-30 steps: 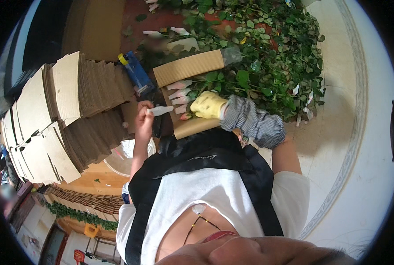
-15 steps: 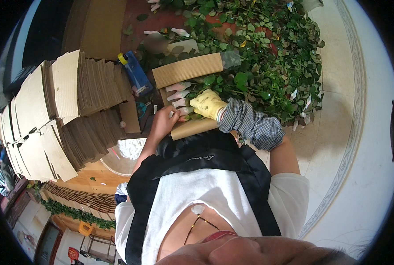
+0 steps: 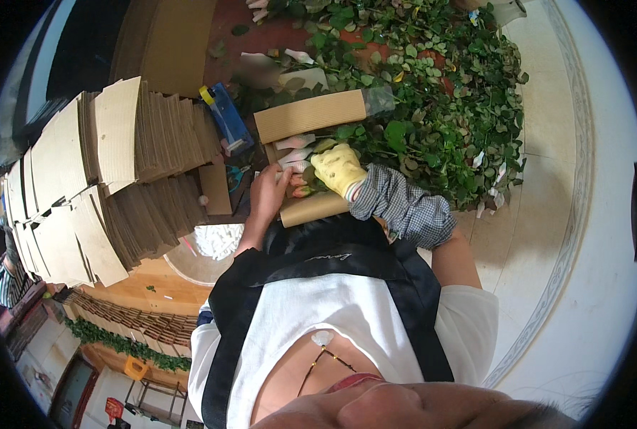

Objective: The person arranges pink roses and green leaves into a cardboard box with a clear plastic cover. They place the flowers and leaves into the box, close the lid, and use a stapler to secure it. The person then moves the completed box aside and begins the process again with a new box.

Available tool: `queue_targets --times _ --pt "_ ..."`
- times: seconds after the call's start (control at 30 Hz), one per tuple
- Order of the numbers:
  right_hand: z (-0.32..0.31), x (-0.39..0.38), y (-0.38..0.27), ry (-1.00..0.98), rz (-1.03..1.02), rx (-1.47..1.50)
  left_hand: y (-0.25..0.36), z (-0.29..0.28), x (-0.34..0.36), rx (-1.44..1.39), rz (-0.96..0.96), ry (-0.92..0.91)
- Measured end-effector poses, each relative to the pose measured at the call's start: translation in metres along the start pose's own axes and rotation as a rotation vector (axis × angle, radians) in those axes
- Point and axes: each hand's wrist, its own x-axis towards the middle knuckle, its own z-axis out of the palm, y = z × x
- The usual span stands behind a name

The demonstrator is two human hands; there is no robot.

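Note:
Several roses lie side by side on a corrugated cardboard wrap point(image 3: 311, 209), heads to the left. White sleeves point(image 3: 295, 154) cover some buds; nearest me, bare pink-orange buds point(image 3: 301, 191) show. My bare left hand point(image 3: 265, 191) is closed at the left ends of the buds, its fingertips pinching a white bud sleeve point(image 3: 284, 172). My right hand point(image 3: 338, 170), in a soiled yellow glove, curls over the rose stems just behind the heads; its fingertips are partly hidden. The wrap's far flap point(image 3: 310, 116) stands beyond the buds, with clear film at its right end.
Leafy rose stems point(image 3: 447, 121) cover the table to the right and far side. Stacked cardboard sheets point(image 3: 118, 143) rise at left, near a blue-and-yellow tool point(image 3: 227, 118) and teal scissors point(image 3: 238, 176). A tub of white sleeves point(image 3: 215, 242) stands below left.
The sleeved bud that was under my left fingertips now shows bare, pink-orange. My left hand has shifted slightly farther from me; my gloved right hand stays over the stems.

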Motion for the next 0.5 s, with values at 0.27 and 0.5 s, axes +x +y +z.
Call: queue_targets --times 0.27,0.5 --pt "0.019 -0.007 0.016 -0.029 0.161 0.369 -0.033 -0.044 -0.001 -0.248 -0.04 0.304" --pt "-0.035 -0.031 0.02 0.277 -0.041 0.356 0.009 -0.032 -0.003 -0.092 -0.233 0.114"
